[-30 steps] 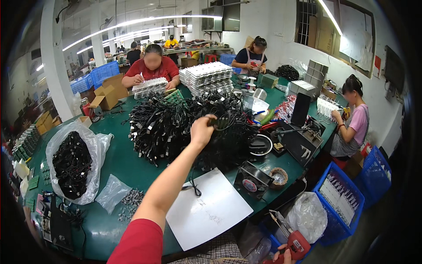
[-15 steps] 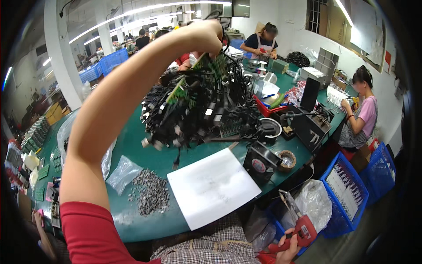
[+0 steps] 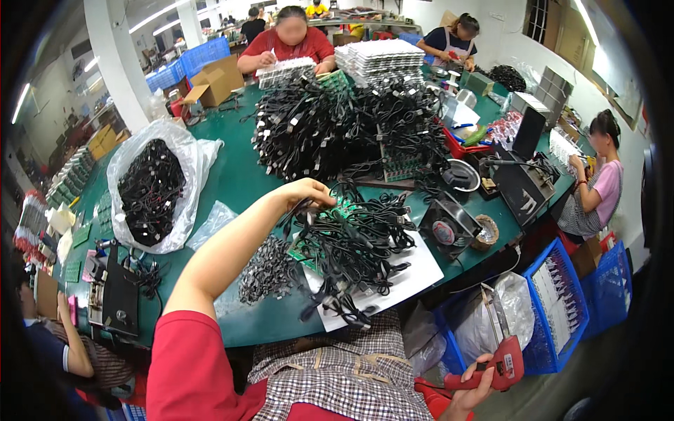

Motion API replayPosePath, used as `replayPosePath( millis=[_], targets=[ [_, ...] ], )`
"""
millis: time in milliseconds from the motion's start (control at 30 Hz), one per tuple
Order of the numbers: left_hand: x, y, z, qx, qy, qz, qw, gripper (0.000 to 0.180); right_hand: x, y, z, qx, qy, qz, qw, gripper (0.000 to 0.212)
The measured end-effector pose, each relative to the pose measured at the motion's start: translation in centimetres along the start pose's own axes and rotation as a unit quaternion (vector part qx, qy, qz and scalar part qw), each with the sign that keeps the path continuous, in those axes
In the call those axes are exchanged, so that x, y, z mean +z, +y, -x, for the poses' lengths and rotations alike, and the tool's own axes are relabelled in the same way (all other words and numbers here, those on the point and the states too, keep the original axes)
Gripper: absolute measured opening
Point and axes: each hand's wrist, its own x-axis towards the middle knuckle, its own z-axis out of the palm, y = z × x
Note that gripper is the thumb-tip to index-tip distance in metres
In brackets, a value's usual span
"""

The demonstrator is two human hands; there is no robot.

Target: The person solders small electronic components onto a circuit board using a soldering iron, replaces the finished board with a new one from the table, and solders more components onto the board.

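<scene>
Green table, bent left arm

From head height, a wide fisheye looks steeply down and forward across the green table.

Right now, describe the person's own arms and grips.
The left arm has a short, plain red sleeve and is bare below it. The left grip and right grip are bare hands: no glove or wristband shows on either. Any right sleeve is unclear.
</scene>
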Motion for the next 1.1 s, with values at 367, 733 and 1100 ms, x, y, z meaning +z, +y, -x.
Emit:
replayPosePath(
  millis=[367, 733, 1100],
  targets=[
    [6.5, -7.0, 13.9, 0.119, 0.501, -0.303, 0.802, 0.013, 2.3, -0.1, 0.0, -0.026, -0.030, 0.031, 0.999, 0.031],
    [11.4, -12.2, 16.3, 0.018, 0.326, -0.052, 0.944, 0.036, 3.0, 0.2, -0.1, 0.007, -0.041, 0.014, 0.999, 0.032],
    [11.1, -7.1, 16.3, 0.001, -0.030, 0.633, 0.774, 0.060, 3.5, 0.0, -0.4, 0.012, -0.039, 0.015, 0.999, 0.034]
  ],
)
